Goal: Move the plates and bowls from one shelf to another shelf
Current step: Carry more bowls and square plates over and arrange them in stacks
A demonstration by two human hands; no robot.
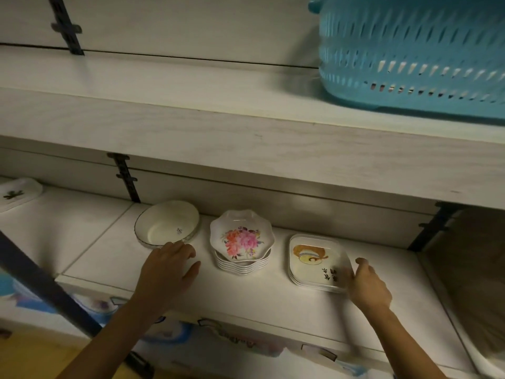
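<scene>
Left hand: fingertips at round bowl's near rim
Right hand: blurred fingers at square plates' right edge
Between: floral plate stack

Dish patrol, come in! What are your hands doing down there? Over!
Left hand open, fingertips at round bowl's near rim. Right hand at square plates' right edge, grip unclear. Flowered dish stack sits between, untouched.

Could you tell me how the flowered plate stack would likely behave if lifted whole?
The flowered plate stack holds several nested plates, so it is probably heavy for its size. Its top plate appears tilted, so it may slide. Glossy rims look slippery.
</scene>
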